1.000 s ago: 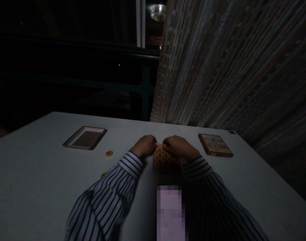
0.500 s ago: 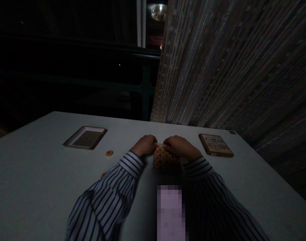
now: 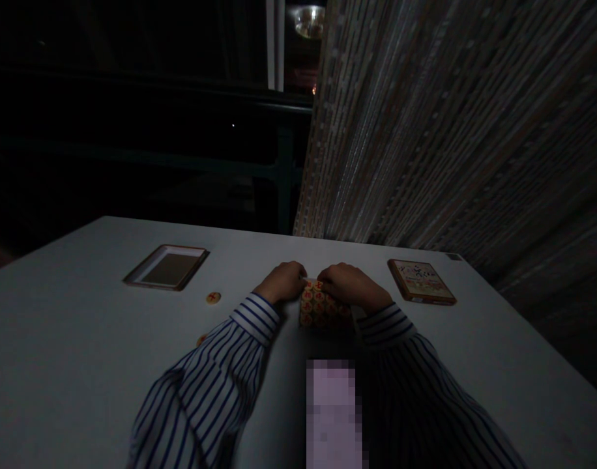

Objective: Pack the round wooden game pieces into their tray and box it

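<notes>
left hand (image 3: 282,283), packed block of xiangqi pieces (image 3: 319,309) and right hand (image 3: 354,286), close together over a white table (image 3: 83,339).
well left of the grip lies a shallow open tray (image 3: 169,270); nearer, a loose xiangqi piece (image 3: 213,298) and a second piece (image 3: 201,340), partly behind the striped left sleeve (image 3: 220,371). the left fingers bend at the block's far left corner, the right ones over its far edge; whether either is clamped on it cannot be told. right of the grip lies a printed flat box (image 3: 422,281).

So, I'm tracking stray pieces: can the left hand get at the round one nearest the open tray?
Probably yes: nothing visible stands between the left hand and that round piece, though the hand is at the block of pieces.
</notes>
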### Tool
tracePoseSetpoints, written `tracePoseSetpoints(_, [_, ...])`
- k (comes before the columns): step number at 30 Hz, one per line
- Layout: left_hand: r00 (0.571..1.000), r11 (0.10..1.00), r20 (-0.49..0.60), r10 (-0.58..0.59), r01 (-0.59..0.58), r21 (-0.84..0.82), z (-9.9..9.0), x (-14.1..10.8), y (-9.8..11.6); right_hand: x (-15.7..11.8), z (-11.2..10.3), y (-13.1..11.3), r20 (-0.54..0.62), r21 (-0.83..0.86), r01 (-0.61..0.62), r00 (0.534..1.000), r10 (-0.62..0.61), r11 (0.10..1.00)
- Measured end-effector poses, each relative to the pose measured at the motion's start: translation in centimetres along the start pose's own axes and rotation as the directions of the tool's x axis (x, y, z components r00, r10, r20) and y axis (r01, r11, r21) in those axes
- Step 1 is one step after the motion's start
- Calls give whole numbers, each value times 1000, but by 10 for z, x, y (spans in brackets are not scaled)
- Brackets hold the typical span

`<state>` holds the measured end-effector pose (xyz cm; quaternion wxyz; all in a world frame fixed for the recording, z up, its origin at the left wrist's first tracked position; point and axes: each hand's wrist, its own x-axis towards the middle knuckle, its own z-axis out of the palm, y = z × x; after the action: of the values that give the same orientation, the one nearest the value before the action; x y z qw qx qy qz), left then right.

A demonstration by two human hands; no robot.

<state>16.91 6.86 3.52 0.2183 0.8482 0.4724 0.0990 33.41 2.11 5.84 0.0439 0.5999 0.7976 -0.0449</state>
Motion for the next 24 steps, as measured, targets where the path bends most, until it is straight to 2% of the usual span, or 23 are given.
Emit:
tracePoseSetpoints(18, [1000, 1000, 9, 15, -15, 3, -1, 0, 0, -1, 0, -1, 2, 14, 13, 1000, -13, 1000])
tracePoseSetpoints(24, [1000, 1000, 6, 19, -19, 6, -1, 0, 0, -5, -8, -2, -7, 7, 2, 1000, -2, 1000])
